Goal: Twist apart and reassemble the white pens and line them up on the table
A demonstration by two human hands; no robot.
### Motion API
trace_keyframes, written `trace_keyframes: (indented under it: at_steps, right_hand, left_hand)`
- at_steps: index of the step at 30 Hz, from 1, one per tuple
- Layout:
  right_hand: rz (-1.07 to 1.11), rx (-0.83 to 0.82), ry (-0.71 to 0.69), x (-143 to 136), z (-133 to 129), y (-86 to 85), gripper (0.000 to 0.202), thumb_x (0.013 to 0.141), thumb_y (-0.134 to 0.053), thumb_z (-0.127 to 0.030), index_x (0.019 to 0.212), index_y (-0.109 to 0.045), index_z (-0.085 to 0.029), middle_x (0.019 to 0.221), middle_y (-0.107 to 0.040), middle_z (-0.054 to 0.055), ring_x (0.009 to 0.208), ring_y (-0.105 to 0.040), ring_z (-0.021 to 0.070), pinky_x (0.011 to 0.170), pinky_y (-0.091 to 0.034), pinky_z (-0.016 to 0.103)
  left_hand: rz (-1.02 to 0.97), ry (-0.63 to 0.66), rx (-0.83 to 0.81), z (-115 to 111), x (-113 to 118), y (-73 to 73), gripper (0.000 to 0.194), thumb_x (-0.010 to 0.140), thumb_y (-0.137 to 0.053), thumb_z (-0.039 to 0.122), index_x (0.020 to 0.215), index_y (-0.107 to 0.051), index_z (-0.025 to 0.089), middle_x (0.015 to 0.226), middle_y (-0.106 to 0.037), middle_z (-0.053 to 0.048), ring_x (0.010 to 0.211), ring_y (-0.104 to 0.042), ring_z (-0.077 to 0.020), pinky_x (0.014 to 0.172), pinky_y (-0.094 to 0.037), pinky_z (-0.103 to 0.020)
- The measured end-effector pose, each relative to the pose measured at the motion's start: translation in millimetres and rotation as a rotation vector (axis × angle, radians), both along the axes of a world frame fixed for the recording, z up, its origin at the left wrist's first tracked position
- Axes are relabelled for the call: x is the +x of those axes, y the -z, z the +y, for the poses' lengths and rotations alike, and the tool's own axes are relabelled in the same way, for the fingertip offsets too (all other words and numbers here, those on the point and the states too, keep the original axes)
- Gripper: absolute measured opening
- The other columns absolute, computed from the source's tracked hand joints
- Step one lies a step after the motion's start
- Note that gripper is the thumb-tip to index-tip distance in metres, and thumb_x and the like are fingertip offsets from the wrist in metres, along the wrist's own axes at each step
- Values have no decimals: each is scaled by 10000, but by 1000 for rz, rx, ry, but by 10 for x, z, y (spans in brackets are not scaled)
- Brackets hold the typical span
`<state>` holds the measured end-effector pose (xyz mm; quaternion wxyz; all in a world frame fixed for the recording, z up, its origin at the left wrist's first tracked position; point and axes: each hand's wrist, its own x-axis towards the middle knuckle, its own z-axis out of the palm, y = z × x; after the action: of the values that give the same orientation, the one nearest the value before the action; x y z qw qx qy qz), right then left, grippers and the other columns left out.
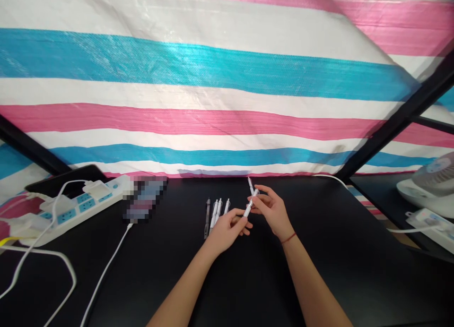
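Both of my hands grip one white pen (249, 206), held at a slant above the black table. My left hand (229, 230) pinches its lower end between thumb and fingers. At the upper end, the thumb and fingers of my right hand (272, 211) are closed on it. Behind the right hand another white pen (250, 184) lies on the table, partly hidden. Left of my hands, several white pens (215, 211) lie side by side, their near ends partly covered by my left hand. A dark grey pen (207, 218) lies at the left of that row.
A phone (145, 199), its screen blurred out, lies on the black table (156, 279) with a white cable (106, 270) plugged in. Farther left is a white power strip (83, 209) with chargers. Another power strip (431, 228) and a fan (429, 183) stand at right. Striped sheeting (213, 67) hangs behind.
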<state>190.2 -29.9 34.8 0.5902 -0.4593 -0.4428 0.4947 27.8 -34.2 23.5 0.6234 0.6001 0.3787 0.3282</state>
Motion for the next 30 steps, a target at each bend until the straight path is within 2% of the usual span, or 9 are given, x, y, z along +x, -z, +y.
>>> trace_keyframes:
  at_steps: [3, 7, 11, 15, 18, 21, 26, 30]
  right_hand:
    - [-31, -12, -28, -21, -4, 4, 526, 708, -697, -377, 1176, -514, -222, 855, -680, 35, 725, -673, 200, 631, -582, 345]
    - [-43, 7, -29, -46, -3, 22, 468, 695, -710, -366, 1107, -559, -203, 738, -645, 1, 700, -682, 216, 620, -578, 333]
    - [-13, 7, -13, -65, -12, 1, 545, 695, -707, -377, 1177, -501, -226, 752, -637, -12, 661, -680, 201, 610, -581, 336]
    - [-48, 41, -2, -79, -29, -23, 485, 709, -699, -367, 1136, -526, -214, 759, -641, 1, 659, -681, 204, 605, -580, 325]
    - [-67, 50, 55, -89, -33, -17, 480, 718, -692, -360, 1145, -519, -226, 760, -643, 1, 639, -679, 198, 578, -574, 306]
    - [-64, 56, 54, -100, -36, -13, 397, 727, -685, -360, 1067, -549, -207, 788, -651, 19, 625, -676, 193, 564, -570, 300]
    - [-45, 57, 61, -115, -45, -35, 501, 725, -688, -351, 1163, -477, -227, 826, -657, 21, 636, -675, 188, 587, -575, 313]
    - [-47, 68, 80, -113, -42, -20, 402, 724, -687, -338, 1067, -519, -211, 749, -631, -2, 603, -668, 183, 558, -568, 294]
  left_hand:
    - [6, 6, -33, -22, 4, -1, 274, 819, -533, 394, 978, -565, 172, 859, -695, -115, 718, -663, -198, 639, -463, -299]
    - [41, 20, -33, -53, 21, -10, 250, 805, -555, 399, 910, -549, 172, 873, -694, -117, 720, -669, -211, 653, -466, -313]
    - [39, 19, -21, -52, 27, -15, 269, 818, -536, 411, 930, -528, 166, 871, -686, -106, 666, -661, -188, 623, -467, -297]
    - [45, 37, -2, -46, 31, -4, 241, 837, -522, 389, 932, -512, 167, 875, -682, -85, 679, -652, -162, 658, -470, -288]
    - [22, 46, 0, -57, 39, -1, 241, 849, -505, 387, 951, -505, 168, 855, -677, -76, 637, -634, -142, 627, -466, -274]
    - [10, 52, 3, -68, 42, -6, 237, 853, -497, 386, 945, -500, 168, 836, -671, -68, 599, -620, -132, 586, -458, -261]
    - [4, 39, 16, -58, 44, 4, 233, 856, -487, 388, 938, -493, 171, 832, -667, -60, 581, -614, -127, 557, -450, -252]
    - [19, 56, 24, -60, 55, 20, 232, 858, -481, 393, 919, -483, 169, 836, -671, -66, 581, -620, -132, 546, -452, -253]
